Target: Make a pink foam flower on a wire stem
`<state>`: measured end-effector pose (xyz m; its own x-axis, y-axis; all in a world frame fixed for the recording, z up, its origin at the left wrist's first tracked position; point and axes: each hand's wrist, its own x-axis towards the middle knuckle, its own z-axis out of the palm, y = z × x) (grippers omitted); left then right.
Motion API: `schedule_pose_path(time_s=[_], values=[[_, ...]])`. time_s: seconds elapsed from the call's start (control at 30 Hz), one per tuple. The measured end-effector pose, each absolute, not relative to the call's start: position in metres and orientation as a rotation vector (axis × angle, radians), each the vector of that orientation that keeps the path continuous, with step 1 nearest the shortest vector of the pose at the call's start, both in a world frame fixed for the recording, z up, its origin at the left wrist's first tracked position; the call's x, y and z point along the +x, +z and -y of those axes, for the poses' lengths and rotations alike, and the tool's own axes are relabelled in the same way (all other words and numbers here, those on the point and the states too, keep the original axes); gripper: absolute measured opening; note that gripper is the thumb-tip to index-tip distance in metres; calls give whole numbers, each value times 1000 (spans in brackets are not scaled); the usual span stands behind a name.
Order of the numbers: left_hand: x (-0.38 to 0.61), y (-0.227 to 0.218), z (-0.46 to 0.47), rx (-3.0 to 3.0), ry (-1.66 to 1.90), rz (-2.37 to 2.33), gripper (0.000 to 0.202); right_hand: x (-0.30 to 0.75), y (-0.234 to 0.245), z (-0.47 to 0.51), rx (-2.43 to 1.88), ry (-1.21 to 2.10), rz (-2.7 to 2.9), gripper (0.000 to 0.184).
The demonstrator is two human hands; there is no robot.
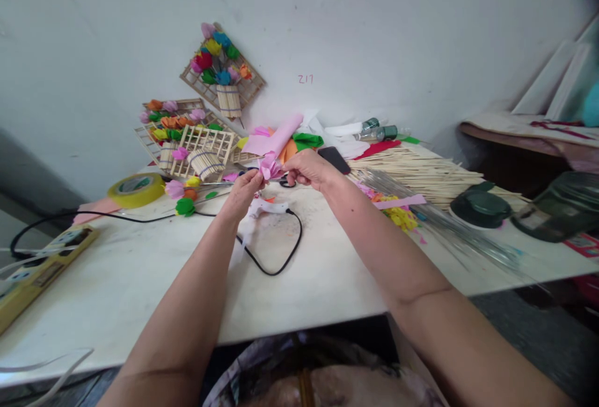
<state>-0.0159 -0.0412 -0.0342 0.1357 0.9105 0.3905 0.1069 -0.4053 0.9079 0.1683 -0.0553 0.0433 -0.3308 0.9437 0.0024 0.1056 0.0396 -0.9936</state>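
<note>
A pink paper flower (269, 166) is held up over the table between both hands. My left hand (246, 192) is closed around its lower part, with thumb and fingers pressed together. My right hand (307, 168) is closed too, its fingertips pinching at the flower's right edge. Just below the hands lies a white glue gun (269, 207) with a black cord. Dark scissor handles (286, 183) show partly beneath my right hand. Finished paper tulips, one of them green (185, 207), lie left of my left hand.
Lattice panels with paper flowers (222, 70) lean on the wall. A yellow tape roll (135, 190) and a power strip (44, 269) are at left. Pink crepe paper (274, 138), a phone (334, 160), wooden sticks (416, 166), wires (449, 226) and a glass jar (559, 207) stretch rightward.
</note>
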Motion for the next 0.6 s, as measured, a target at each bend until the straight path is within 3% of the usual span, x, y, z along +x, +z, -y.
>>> schedule_pose_path(time_s=[0.6], values=[[-10,-27,46,1706,1326,-1016,37,168,40,53,-1101,1368,1590,19]])
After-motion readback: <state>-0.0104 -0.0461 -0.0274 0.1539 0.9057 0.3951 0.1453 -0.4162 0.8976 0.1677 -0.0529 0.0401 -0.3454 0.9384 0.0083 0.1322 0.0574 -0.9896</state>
